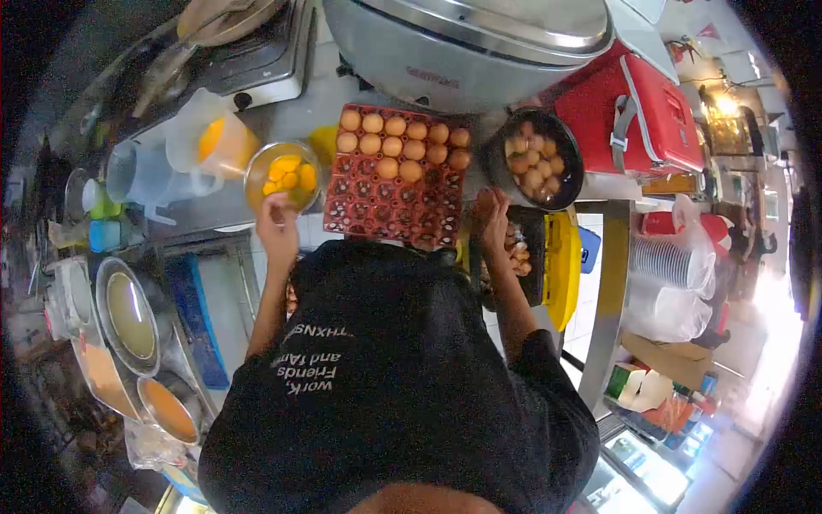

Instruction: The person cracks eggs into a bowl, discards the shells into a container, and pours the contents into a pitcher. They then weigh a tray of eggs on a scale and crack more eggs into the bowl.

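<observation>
Over the near rim of a clear bowl [255,190] of yellow egg yolks [289,174], my left hand [276,224] has its fingers drawn together; what they hold, if anything, I cannot make out. My right hand [494,224] is closed around a brown egg [486,201], beside the tray's right edge. Between my hands lies a red egg tray [390,206], brown eggs [394,147] in its far rows and bare cups in its near rows. A black pan [565,190] of brown eggs [533,163] stands just past my right hand.
Below my right hand, a bin with a yellow edge [561,265] holds eggshells [519,250]. A big cooker [411,56] stands behind the tray, a red cool box [655,111] to its right. Plastic jugs [141,176] and a stove [270,73] are at the left.
</observation>
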Demonstrator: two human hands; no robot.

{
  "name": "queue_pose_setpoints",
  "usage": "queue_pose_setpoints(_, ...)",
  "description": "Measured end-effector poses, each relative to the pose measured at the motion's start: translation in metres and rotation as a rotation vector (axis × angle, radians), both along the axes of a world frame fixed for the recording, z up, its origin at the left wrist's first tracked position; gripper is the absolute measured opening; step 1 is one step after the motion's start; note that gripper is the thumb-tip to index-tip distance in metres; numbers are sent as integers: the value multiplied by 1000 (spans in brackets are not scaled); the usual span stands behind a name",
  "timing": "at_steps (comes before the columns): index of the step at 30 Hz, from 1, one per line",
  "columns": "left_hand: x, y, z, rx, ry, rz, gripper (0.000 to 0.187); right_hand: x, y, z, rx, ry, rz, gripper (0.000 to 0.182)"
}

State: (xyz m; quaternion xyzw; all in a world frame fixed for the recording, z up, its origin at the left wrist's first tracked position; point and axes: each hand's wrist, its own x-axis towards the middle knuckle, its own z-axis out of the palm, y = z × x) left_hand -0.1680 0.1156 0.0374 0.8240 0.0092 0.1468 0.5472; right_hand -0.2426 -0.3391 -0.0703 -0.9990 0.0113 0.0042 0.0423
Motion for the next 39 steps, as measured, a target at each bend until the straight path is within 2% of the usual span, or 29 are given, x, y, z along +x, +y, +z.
queue_pose_setpoints(2, 10, -2, 1, -50, -78, -124, 10, 3, 9, 0, 28, 73, -97, 49)
queue_pose_setpoints(4, 17, 1, 3, 43, -54, -224, 12, 5, 23, 16, 252, -37, -199, 48)
queue_pose_setpoints(6, 20, 3, 1, 136, -123, -295, 20, 16, 49, 45, 691, -212, -296, 48)
queue_pose_setpoints(7, 20, 1, 17, 131, -89, -353, 24, 28, 71, 67, 953, -251, -332, 48)
queue_pose_setpoints(9, 23, -6, 54, 195, -67, -494, 34, 54, 125, 118, 1397, -201, -324, 47)
queue_pose_setpoints(10, 30, -8, 62, 263, -85, -573, 40, 63, 155, 149, 1625, -94, -338, 47)
queue_pose_setpoints(11, 35, -10, 67, 283, -93, -602, 42, 80, 173, 148, 1554, 106, -142, 51)
queue_pose_setpoints(13, 45, -12, 71, 315, -113, -665, 47, 118, 226, 142, 1538, 392, 18, 61)
queue_pose_setpoints(14, 53, -5, 61, 337, -164, -661, 55, 133, 264, 139, 1611, 485, -9, 67)
queue_pose_setpoints(15, 60, 5, 54, 444, -131, -626, 55, 145, 284, 147, 1503, 646, -20, 70)
queue_pose_setpoints(17, 73, 32, 43, 658, -62, -548, 57, 167, 318, 140, 1328, 707, -47, 74)
queue_pose_setpoints(18, 81, 44, 39, 659, -175, -606, 60, 176, 338, 126, 1267, 615, -64, 75)
queue_pose_setpoints(21, 89, 61, 20, 662, -126, -540, 61, 189, 361, 121, 1120, 639, -117, 81)
queue_pose_setpoints(23, 88, 67, 21, 650, 88, -559, 57, 188, 367, 126, 1032, 368, 91, 83)
queue_pose_setpoints(24, 87, 69, 25, 640, 197, -572, 56, 192, 370, 122, 895, 352, 125, 82)
queue_pose_setpoints(26, 91, 77, 27, 632, 208, -574, 56, 203, 373, 117, 625, 313, 186, 79)
queue_pose_setpoints(29, 90, 90, 32, 686, 105, -587, 58, 209, 368, 122, 419, 303, 296, 72)
queue_pose_setpoints(32, 87, 91, 32, 645, 18, -551, 60, 194, 365, 153, 566, -36, 558, 62)
queue_pose_setpoints(35, 76, 64, 50, 391, -128, -459, 63, 180, 353, 160, 1080, 33, 329, 45)
queue_pose_setpoints(36, 70, 47, 65, 242, -132, -480, 64, 168, 337, 162, 1366, 30, 270, 27)
queue_pose_setpoints(38, 57, 16, 95, -80, -74, -571, 65, 136, 273, 175, 1176, -261, 230, 24)
queue_pose_setpoints(39, 51, 5, 94, -115, -33, -580, 56, 112, 242, 182, 1069, -390, 210, 24)
